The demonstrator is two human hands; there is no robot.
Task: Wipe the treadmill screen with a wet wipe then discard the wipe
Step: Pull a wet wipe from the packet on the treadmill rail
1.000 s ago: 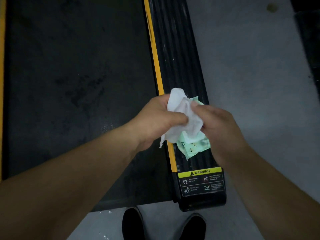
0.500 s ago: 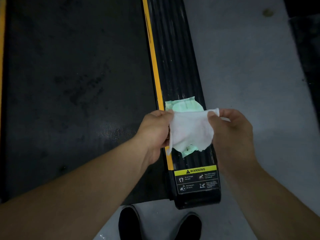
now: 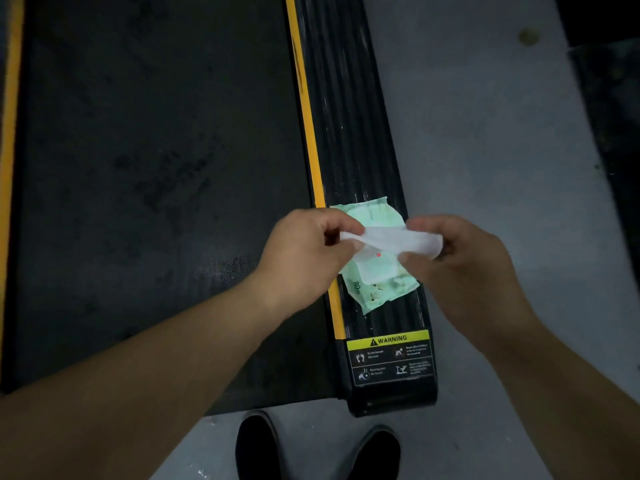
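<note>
thin white wet wipe [image 3: 398, 241] | long axis 9-to-3 o'clock | left hand [image 3: 304, 252] pinches 9 end, right hand [image 3: 460, 258] pinches 3 end | equally near

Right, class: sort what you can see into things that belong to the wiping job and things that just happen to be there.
Belongs to the job:
- white wet wipe, stretched between left hand and right hand
- green wipe pack lying on the treadmill side rail

Just there:
- warning label
- treadmill belt
- grey floor
- black shoes
</note>
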